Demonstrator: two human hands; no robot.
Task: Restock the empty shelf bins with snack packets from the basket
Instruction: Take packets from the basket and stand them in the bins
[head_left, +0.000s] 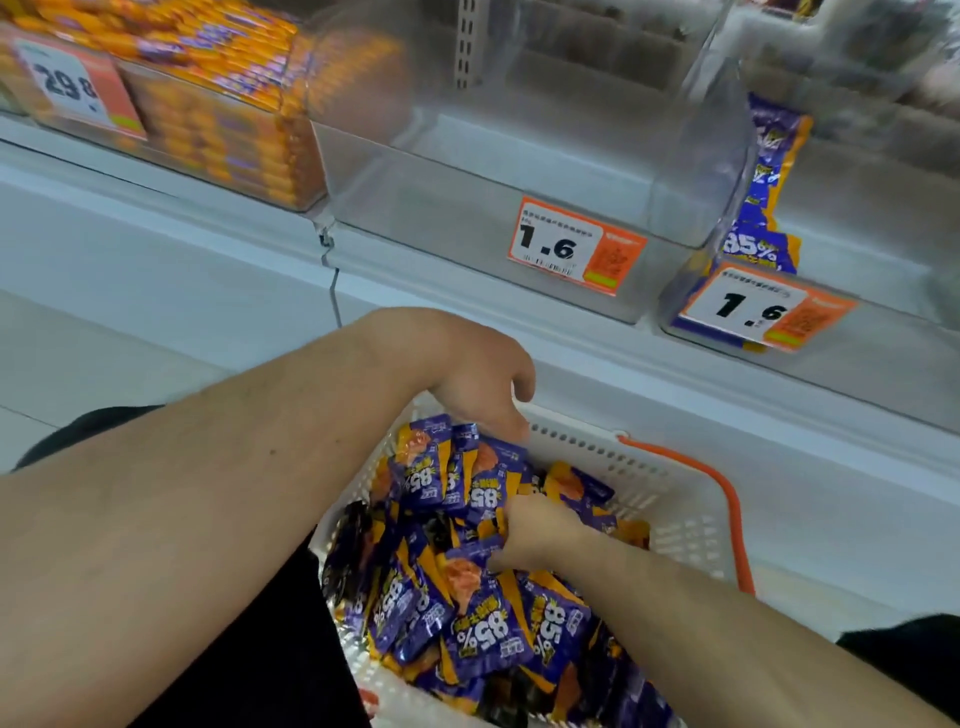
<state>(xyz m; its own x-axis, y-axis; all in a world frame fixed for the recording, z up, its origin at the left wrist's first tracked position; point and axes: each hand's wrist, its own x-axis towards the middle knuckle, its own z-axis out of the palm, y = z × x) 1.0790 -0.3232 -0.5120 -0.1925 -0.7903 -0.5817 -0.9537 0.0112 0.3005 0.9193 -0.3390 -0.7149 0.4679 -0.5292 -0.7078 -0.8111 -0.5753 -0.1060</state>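
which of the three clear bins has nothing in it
The middle bin, behind the left 1.6 tag. The left bin holds orange packs, the right bin purple packets.

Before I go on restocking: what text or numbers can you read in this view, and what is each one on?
"29.8": price tag on the bin of orange packs, blurred.
"1.6": price tag on the empty clear bin.
"1.6": price tag on the right bin.
"85%": purple packet standing in the right bin.
"85%": snack packets in the white basket.
Small print on tags and packets: too small to read.

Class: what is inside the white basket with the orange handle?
The white basket holds a heap of purple-and-orange snack packets. Both hands reach in; its floor is covered.
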